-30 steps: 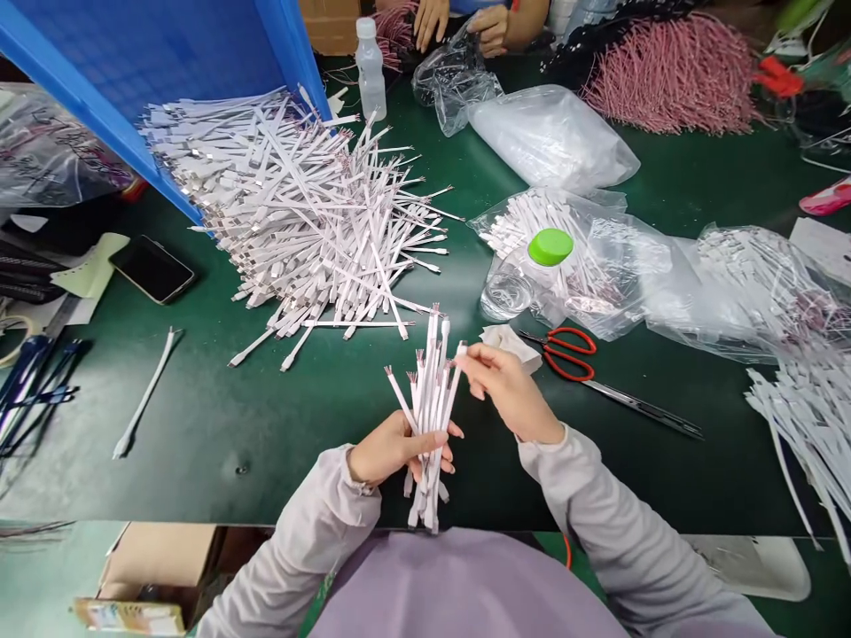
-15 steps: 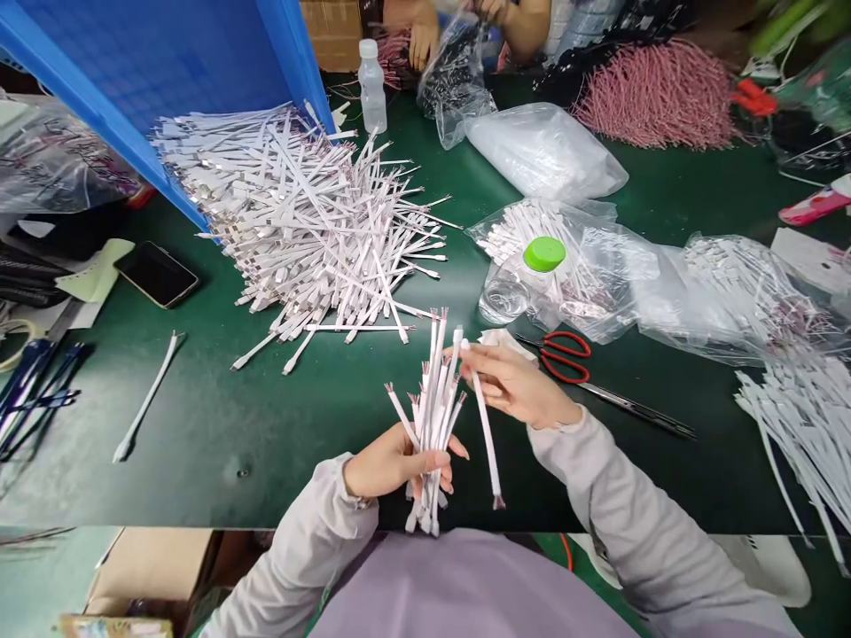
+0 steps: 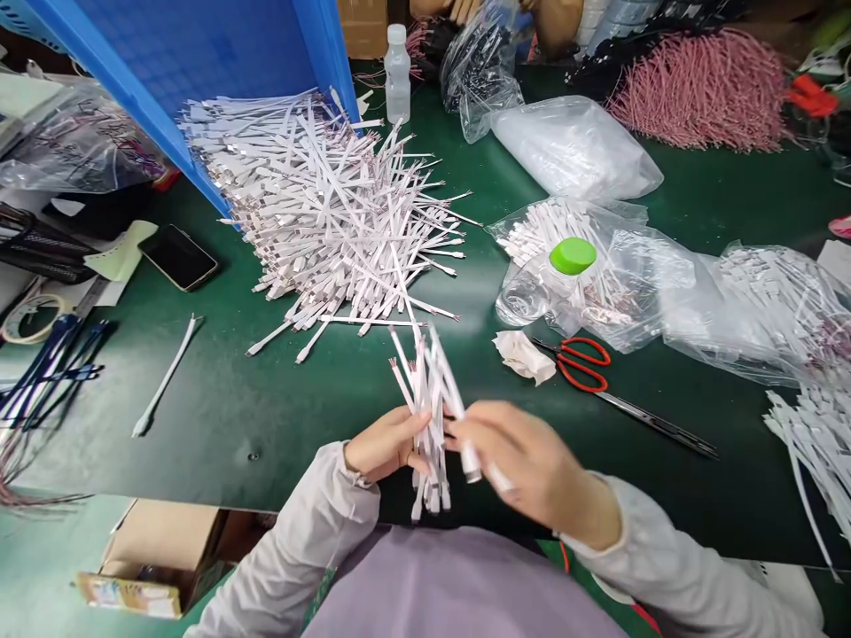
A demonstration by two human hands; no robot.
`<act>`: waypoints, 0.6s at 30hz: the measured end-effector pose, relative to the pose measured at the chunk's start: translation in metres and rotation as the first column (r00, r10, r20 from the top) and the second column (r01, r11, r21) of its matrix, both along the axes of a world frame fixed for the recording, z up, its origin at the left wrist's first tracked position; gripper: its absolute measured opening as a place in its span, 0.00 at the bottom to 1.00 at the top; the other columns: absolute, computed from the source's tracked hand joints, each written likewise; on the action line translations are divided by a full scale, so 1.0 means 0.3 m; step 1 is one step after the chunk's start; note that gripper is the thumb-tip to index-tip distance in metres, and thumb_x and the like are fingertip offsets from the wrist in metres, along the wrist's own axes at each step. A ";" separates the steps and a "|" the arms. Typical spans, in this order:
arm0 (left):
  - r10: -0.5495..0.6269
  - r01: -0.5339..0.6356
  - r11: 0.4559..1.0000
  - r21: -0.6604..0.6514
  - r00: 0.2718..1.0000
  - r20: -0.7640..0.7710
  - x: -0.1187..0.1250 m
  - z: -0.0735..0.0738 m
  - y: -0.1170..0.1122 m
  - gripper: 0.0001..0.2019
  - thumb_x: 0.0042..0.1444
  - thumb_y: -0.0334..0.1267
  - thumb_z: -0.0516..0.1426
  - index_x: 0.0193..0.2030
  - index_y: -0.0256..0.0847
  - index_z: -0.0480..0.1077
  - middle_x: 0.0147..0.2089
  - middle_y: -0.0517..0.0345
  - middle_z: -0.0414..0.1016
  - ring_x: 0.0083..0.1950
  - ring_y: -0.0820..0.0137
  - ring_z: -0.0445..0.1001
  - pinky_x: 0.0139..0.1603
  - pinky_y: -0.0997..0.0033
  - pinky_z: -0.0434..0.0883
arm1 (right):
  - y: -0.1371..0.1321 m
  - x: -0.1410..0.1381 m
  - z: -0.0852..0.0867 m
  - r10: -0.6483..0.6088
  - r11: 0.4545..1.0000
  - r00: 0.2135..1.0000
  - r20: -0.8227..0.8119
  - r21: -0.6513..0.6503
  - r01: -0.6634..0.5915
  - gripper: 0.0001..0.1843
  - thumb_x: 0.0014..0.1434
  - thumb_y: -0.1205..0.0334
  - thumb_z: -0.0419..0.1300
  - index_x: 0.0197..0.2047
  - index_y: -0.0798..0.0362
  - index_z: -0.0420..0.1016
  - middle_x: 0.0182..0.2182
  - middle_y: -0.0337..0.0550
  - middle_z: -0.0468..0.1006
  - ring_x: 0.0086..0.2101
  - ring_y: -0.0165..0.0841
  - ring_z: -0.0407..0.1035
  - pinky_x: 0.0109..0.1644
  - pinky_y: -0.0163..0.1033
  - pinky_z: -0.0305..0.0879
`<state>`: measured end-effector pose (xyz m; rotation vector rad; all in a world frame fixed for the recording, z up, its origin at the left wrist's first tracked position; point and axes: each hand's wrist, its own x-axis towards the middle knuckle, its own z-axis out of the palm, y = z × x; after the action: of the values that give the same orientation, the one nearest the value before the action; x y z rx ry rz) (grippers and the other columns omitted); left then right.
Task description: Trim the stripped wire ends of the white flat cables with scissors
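Note:
My left hand (image 3: 384,446) is closed round a bundle of short white flat cables (image 3: 420,385). Their bare pinkish wire ends point up and away, while the connector ends hang below my fingers. Just right of the bundle, my right hand (image 3: 532,465) pinches a white cable (image 3: 449,379), its metal-tipped plug toward me. A second white end, blurred, shows under the right fingers. Beyond both hands lies a large heap of the same cables (image 3: 332,213), spilling from a blue bin (image 3: 219,53). One single cable (image 3: 166,377) rests apart on the left.
Red-handled scissors (image 3: 581,363), tweezers (image 3: 658,425) and crumpled paper (image 3: 525,356) lie right of my hands. Behind stand a green-capped bottle (image 3: 525,297) and bagged cables (image 3: 612,266). A phone (image 3: 178,257) and tape roll (image 3: 33,317) are at left. Another person's hand (image 3: 458,9) shows at the back.
My right hand has come down toward me, and its cable has turned so the plug end now points at me. The left hand keeps the bundle. The whole view has shifted slightly.

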<state>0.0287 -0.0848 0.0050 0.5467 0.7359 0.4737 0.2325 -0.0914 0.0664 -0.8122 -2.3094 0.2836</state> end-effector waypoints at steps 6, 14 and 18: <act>0.013 0.026 0.975 0.220 0.985 -0.173 -0.016 0.067 0.029 0.19 0.53 0.52 0.60 0.36 0.35 0.70 0.34 0.55 0.73 0.24 0.80 0.67 0.20 0.82 0.65 | -0.068 -0.037 -0.114 0.200 0.961 0.979 0.026 -0.201 -0.191 0.22 0.62 0.75 0.48 0.58 0.55 0.66 0.47 0.51 0.73 0.49 0.37 0.68 0.54 0.45 0.69; 0.151 0.218 0.723 0.655 0.876 -0.458 -0.045 0.223 -0.005 0.18 0.64 0.48 0.47 0.42 0.37 0.72 0.45 0.48 0.74 0.27 0.76 0.69 0.27 0.75 0.70 | 0.004 0.031 -0.111 -0.288 0.841 0.945 -0.155 -0.513 0.172 0.18 0.63 0.64 0.56 0.56 0.48 0.64 0.46 0.47 0.72 0.45 0.36 0.70 0.49 0.44 0.71; 0.376 0.287 0.598 0.748 0.724 -0.578 -0.024 0.188 -0.005 0.12 0.64 0.42 0.50 0.39 0.39 0.70 0.41 0.50 0.75 0.39 0.67 0.74 0.38 0.69 0.72 | 0.000 -0.024 -0.124 -0.061 0.870 0.987 -0.151 -0.492 -0.021 0.46 0.54 0.48 0.65 0.68 0.49 0.45 0.61 0.56 0.60 0.60 0.46 0.58 0.62 0.53 0.62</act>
<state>0.0214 -0.0863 0.0613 1.6686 1.2693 0.6632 0.2254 -0.0915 0.0291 -1.0136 -2.0931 0.9267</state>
